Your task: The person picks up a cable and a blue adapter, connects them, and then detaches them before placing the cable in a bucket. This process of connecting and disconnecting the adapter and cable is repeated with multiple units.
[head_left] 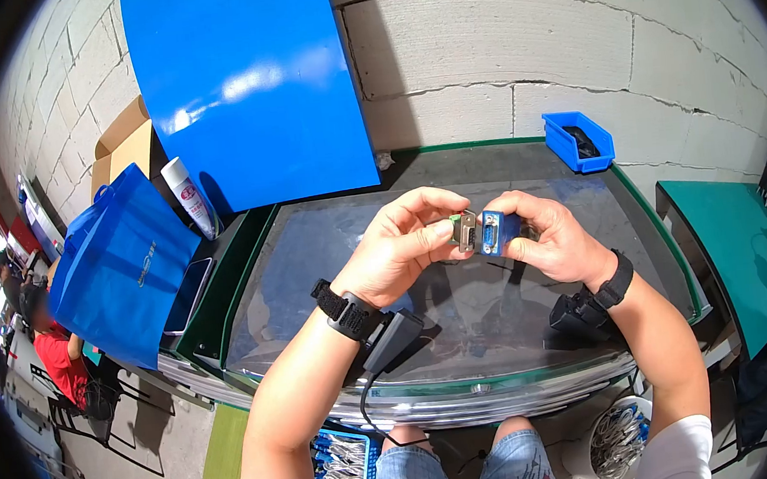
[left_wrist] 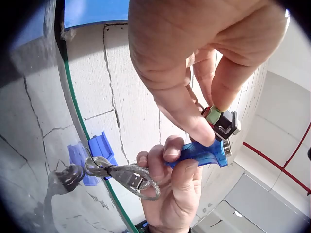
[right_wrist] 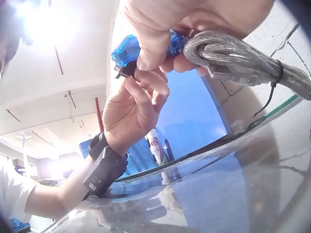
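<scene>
Between thumb and fingers, the left hand [head_left: 403, 249] pinches a small connector [head_left: 465, 230] with a metal face; its green terminal part [left_wrist: 213, 114] and black body show in the left wrist view. The right hand [head_left: 558, 235] grips a translucent blue connector [head_left: 492, 234], its socket face towards the head camera. Both connectors are held up side by side above the table; whether they touch, I cannot tell. A bundled grey cable [right_wrist: 233, 56] with a USB plug [left_wrist: 133, 180] hangs by the right hand, bound with a black tie.
The dark table [head_left: 355, 333] has a green edge. A blue bin [head_left: 583, 164] stands at its back right. At left are a spray can [head_left: 190, 198], a blue bag [head_left: 125, 262] and a blue panel [head_left: 252, 87]. Below are a cable basket [head_left: 372, 469] and bucket [head_left: 574, 460]. Other people are at both sides.
</scene>
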### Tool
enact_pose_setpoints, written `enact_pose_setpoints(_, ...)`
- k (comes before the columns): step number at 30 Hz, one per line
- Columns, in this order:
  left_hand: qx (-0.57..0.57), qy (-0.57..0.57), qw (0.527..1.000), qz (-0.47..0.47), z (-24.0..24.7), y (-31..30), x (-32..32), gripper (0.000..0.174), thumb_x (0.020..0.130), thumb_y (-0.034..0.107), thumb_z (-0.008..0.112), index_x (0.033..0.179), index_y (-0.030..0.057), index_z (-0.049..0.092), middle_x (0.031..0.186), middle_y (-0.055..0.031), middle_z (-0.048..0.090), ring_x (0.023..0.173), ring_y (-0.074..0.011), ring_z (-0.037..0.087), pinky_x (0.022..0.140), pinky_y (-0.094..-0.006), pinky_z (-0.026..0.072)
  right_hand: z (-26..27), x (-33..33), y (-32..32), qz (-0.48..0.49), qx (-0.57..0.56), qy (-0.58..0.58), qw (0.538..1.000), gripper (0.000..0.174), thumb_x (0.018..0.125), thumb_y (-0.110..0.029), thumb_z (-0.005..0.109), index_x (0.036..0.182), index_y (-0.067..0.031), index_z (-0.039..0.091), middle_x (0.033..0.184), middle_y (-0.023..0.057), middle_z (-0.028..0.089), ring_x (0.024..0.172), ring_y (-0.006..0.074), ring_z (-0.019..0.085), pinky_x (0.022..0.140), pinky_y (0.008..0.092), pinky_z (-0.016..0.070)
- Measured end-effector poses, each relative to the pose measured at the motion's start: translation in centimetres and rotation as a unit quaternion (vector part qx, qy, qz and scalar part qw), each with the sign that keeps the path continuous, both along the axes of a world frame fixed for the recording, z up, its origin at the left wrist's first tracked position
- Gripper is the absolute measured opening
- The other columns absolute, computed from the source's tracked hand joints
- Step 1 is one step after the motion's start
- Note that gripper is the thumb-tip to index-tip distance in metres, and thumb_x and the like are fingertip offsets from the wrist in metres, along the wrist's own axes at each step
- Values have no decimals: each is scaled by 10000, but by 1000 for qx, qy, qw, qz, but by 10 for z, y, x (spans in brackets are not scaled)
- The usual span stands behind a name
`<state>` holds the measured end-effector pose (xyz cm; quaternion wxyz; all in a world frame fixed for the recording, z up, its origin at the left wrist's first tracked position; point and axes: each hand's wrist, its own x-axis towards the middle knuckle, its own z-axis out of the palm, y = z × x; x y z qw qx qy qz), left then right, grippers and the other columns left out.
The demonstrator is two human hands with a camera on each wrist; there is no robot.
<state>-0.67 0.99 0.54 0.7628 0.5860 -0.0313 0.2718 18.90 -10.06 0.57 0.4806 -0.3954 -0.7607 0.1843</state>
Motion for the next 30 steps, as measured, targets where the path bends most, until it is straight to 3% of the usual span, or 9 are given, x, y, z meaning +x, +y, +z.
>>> enact_pose_setpoints(11, 8, -9, 1000, 28, 1, -1, 1, 255, 822, 50, 627, 1070, 53, 568, 997, -52, 607, 880, -155, 609, 758, -328, 531, 1, -2, 2, -22, 47, -1, 999, 305, 742, 6, 650, 1033, -54, 584, 900, 33, 607, 829, 127, 566, 759, 272, 444)
enact_pose_setpoints(30, 32, -4, 994, 107, 6, -3, -1, 252, 755, 26, 695, 985, 41, 590, 930, -45, 584, 836, -114, 579, 740, -291, 541, 3, -1, 1, -118, 107, -79, 984, 365, 721, -20, 692, 1074, -39, 602, 831, 81, 606, 702, 167, 573, 612, 273, 453)
